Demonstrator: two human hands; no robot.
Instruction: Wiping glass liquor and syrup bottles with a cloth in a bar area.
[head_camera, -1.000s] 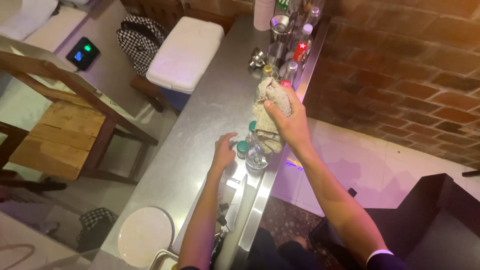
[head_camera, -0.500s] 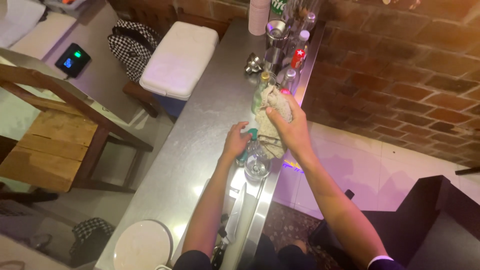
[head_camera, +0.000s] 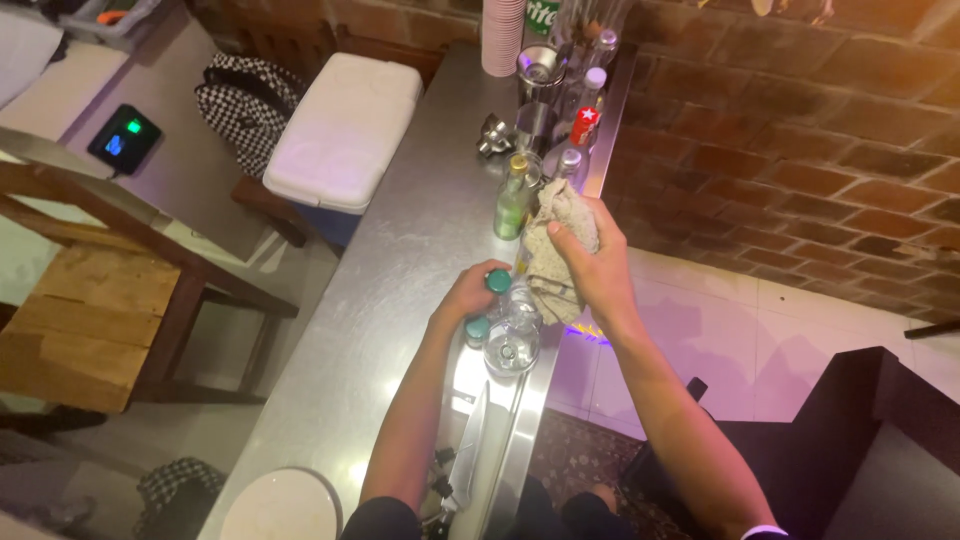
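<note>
Head view, looking down: long brushed stainless-steel desk (head_camera: 400, 300), smooth and faintly scuffed, running from near edge to a rough red-brick wall (head_camera: 800, 150). Left hand (head_camera: 470, 295): fingers curled together around a small bottle with a round teal cap (head_camera: 498, 281), standing upright on the desk near its right edge. Just beside it, a second teal-capped bottle (head_camera: 478, 328) and a clear round glass vessel (head_camera: 511, 345), seen from above; whether they touch cannot be told. Right hand (head_camera: 595, 265): fingers clamped on a crumpled beige cloth (head_camera: 555, 240), coarse and mottled, bunched against the tops of the bottles at the desk's right edge. Just beyond the cloth, a slim pale-green glass bottle with a gold cap (head_camera: 511, 200), upright, and a clear bottle with a silver cap (head_camera: 570, 160). Farther back, clustered near the wall: a polished metal shaker (head_camera: 538, 75), a small metal funnel (head_camera: 494, 137), a clear bottle with a red label (head_camera: 586, 120), a stack of pale pink cups (head_camera: 503, 35). Left of the desk: a white hard-plastic cooler box with rounded lid (head_camera: 345, 130), a black-and-white checked fabric backpack (head_camera: 245, 100), a slatted wooden chair (head_camera: 90, 300). Near end of the desk: a round white plate (head_camera: 283, 505).
</note>
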